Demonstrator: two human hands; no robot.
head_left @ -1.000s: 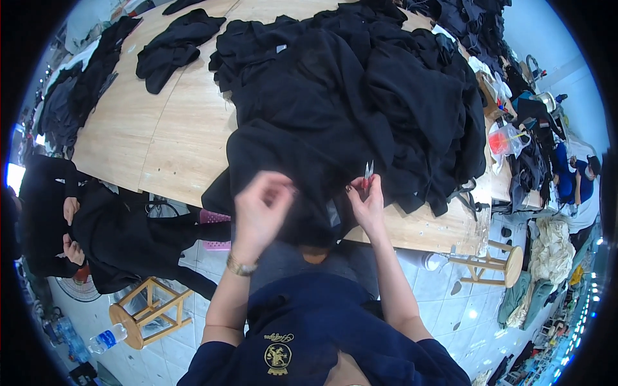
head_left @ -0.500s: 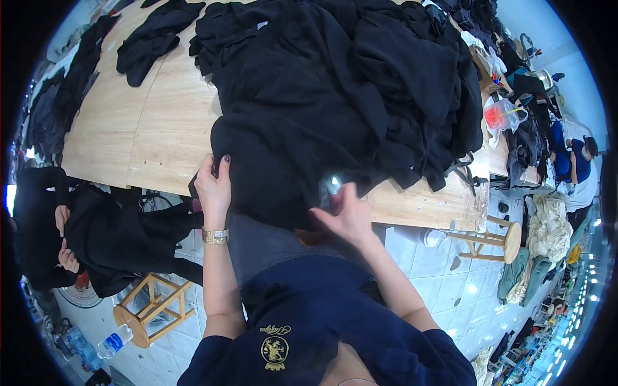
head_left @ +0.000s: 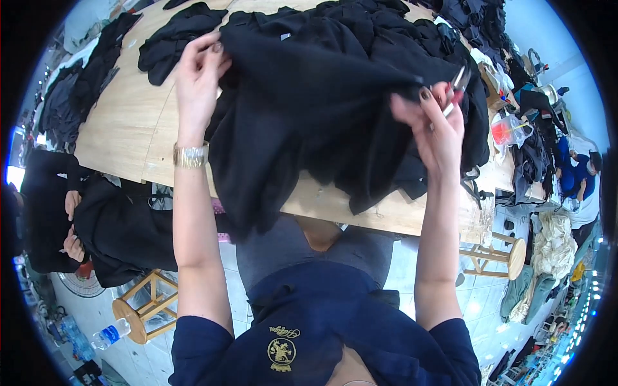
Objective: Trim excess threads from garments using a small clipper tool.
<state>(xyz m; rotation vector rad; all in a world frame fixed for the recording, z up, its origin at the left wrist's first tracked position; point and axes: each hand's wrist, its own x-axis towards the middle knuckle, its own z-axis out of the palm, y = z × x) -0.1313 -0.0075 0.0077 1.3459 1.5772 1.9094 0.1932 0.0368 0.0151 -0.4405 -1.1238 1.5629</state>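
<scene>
A black garment (head_left: 296,96) is lifted and spread above the table, its lower parts hanging over the near edge. My left hand (head_left: 198,83) is closed on its upper left corner, thumb and fingers pinched together. On the other side, my right hand (head_left: 439,135) holds small thread snips (head_left: 459,82) with metal blades pointing up and away and a red part by the fingers. The cloth's right edge meets that hand's blurred fingers; whether they grip it too I cannot tell.
More black garments (head_left: 187,32) lie on the wooden table (head_left: 122,122). Wooden stools stand at left (head_left: 145,305) and right (head_left: 496,257). At left, a co-worker's hands (head_left: 74,225) hold black cloth. A plastic bag (head_left: 512,130) with something red sits at the right.
Both hands have moved up and away from me and farther apart. The black garment has been raised and stretched between them. The snips have travelled right with my right hand.
</scene>
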